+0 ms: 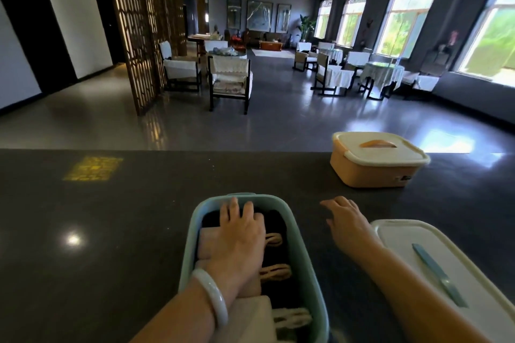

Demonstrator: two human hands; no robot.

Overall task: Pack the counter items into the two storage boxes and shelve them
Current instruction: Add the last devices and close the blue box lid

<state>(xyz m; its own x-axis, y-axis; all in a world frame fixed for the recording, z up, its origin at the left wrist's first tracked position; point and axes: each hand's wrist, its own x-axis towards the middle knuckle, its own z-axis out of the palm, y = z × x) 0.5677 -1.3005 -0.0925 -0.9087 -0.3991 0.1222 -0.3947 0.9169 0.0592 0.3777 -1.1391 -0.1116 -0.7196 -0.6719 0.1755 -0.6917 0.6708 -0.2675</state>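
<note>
Pressing folded cloths into teal storage box (305, 264).
Left hand (239, 234) flat on pink cloth (207, 242), fingers straight; right hand (347, 221) beside box, fingers relaxed, apart.

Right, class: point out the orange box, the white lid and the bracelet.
orange box (370, 172), head view, on its front wall.
white lid (401, 239), head view, on its flat top left of the handle.
bracelet (212, 294), head view, on the band at the left wrist.

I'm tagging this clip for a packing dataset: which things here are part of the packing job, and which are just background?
Job:
teal box, open, folded cloths inside
left hand pressing the cloths
right hand over the counter
white lid with teal handle
orange box, lidded

Background:
chairs
round table
wooden screen
</note>
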